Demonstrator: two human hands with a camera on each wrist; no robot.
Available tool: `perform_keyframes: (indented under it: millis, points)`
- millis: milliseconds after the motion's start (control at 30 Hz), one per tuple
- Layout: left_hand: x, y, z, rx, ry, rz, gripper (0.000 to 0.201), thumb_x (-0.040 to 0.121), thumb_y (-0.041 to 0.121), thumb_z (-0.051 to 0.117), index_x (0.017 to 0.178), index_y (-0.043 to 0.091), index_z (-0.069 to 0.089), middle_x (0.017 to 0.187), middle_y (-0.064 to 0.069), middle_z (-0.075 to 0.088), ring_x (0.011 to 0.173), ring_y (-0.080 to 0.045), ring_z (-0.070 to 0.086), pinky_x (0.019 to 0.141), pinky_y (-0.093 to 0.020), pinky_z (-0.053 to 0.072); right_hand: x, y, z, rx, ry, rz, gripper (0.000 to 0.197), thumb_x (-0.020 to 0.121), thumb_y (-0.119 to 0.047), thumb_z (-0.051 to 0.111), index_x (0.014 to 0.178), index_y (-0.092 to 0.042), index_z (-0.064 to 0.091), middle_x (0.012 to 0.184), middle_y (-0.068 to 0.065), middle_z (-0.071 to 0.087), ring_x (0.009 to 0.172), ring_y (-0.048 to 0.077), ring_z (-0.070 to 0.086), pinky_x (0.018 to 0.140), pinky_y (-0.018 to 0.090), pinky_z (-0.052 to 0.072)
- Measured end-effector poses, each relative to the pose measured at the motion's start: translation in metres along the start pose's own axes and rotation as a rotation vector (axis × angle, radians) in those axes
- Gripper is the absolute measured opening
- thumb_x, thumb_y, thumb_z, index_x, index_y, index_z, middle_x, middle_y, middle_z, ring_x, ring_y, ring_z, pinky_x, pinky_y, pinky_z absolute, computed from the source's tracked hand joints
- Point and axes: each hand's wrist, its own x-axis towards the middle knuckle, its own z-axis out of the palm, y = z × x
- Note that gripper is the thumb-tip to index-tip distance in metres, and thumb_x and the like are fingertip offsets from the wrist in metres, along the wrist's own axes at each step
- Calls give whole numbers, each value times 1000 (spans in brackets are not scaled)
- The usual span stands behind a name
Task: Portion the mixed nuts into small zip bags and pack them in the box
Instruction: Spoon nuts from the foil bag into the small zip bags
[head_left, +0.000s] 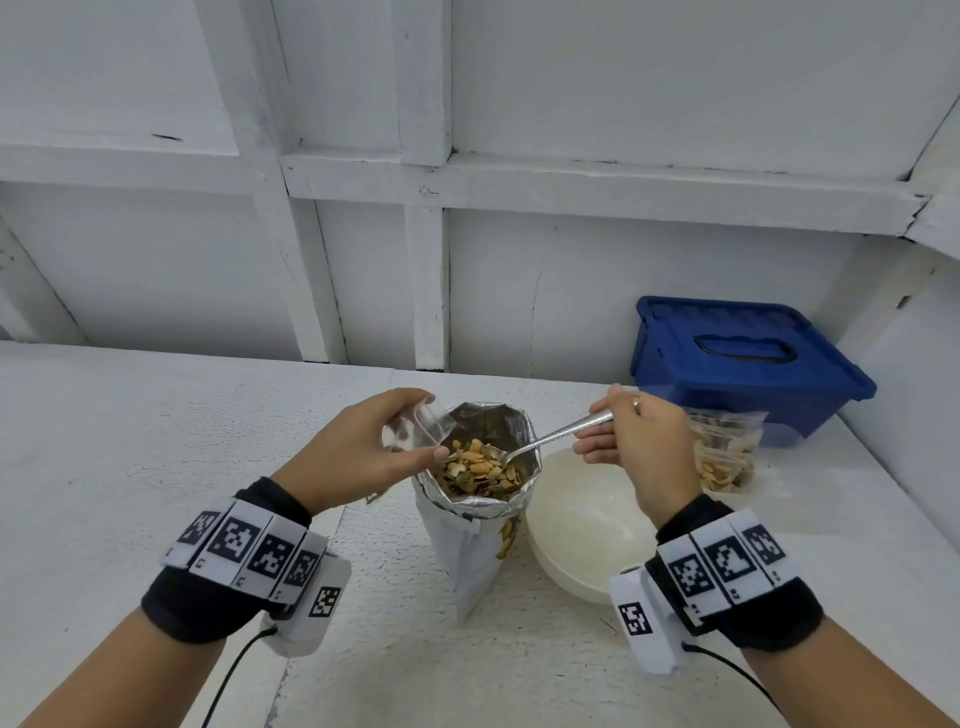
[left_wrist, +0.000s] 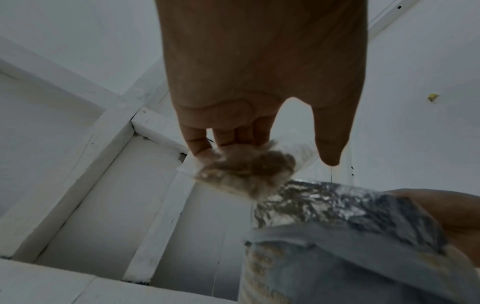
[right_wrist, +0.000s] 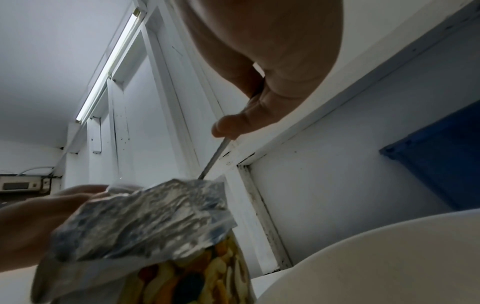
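While the foil pouch of mixed nuts (head_left: 470, 499) stands open on the white table (head_left: 156, 441), the left hand (head_left: 358, 452) holds a small clear zip bag (head_left: 418, 426) at the pouch's near-left rim, the thumb and fingers pinching the crumpled plastic. In the left wrist view the small zip bag (left_wrist: 249, 170) bunches just below the curled fingers (left_wrist: 228, 137), with the thumb standing apart beside it and the pouch's foil lip (left_wrist: 337, 205) just beyond the fingertips.

The right hand (head_left: 639, 441) grips the handle of a metal spoon (head_left: 550, 436), fingers curled round it. The spoon runs down and away from those fingers into the pouch mouth, its bowl resting among the nuts (head_left: 478, 465). From the right wrist view the handle (right_wrist: 215, 156) leaves the thumb and disappears behind the foil rim (right_wrist: 155, 214).

Just below the right hand's fingers sits a cream bowl (head_left: 587, 525), touching or nearly touching the pouch. Behind that hand lies a filled zip bag of nuts (head_left: 727, 452), and beyond it a blue lidded box (head_left: 737, 358), closed.
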Motion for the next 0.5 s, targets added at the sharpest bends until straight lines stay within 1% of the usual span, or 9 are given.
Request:
perform_keyframes:
  millis: [33,100,133,167,200,233,300,400,500]
  points:
    - [0,1,-2,9,-2,4,56,76,33,70,126,18,50,98,15,55,92,-2,51,65,-2,39,1,-2,-3,14,12,4,33,98,-21,42,75,-4,58,54,11,63,42,14,61,40,19,49]
    - [1,2,-6,44,-20,13,57,76,36,71,126,17,50,95,21,51,88,-2,52,65,-5,41,3,-6,-9,18,39,-13,33,98,-21,42,75,-3,58,50,8,62,41,14,60,39,20,48]
    - [1,2,-8,75,-40,19,61,75,42,71,126,18,49,94,24,48,86,-2,51,65,-6,42,3,-9,-12,14,53,-29,33,98,-21,42,75,-3,58,49,7,62,41,14,60,39,20,48]
    - [2,3,-9,110,-65,29,68,71,54,68,127,19,49,94,26,46,85,-2,51,65,-8,44,3,-12,-15,14,66,-46,32,98,-20,42,75,-4,59,48,6,62,41,14,60,40,20,48]
    - [3,3,-10,145,-89,43,79,64,66,60,127,21,48,94,26,46,86,-1,50,65,-10,45,3,-16,-18,16,75,-63,32,98,-20,42,75,-4,59,48,6,62,41,14,60,40,20,49]
    - [3,4,-11,181,-108,56,87,58,74,51,128,23,48,95,26,45,87,0,49,67,-11,45,2,-20,-21,19,81,-80,32,98,-19,42,75,-4,59,47,5,62,41,13,60,40,20,49]
    - [5,5,-11,235,-129,74,92,53,77,41,128,24,47,96,25,45,87,0,46,68,-10,42,2,-27,-23,30,86,-108,33,98,-19,41,75,-4,59,48,5,62,41,13,59,40,19,49]
    - [8,11,-7,268,-147,105,93,53,78,38,129,24,46,103,19,49,90,-3,45,68,-7,36,2,-35,-21,47,76,-131,32,98,-19,41,75,-4,58,47,5,62,41,13,60,39,19,48]
    - [13,16,-2,265,-143,129,92,54,78,38,128,24,47,109,14,53,91,-4,46,70,-7,34,1,-40,-12,46,46,-142,33,99,-19,41,74,-5,57,47,6,62,41,15,61,39,20,49]
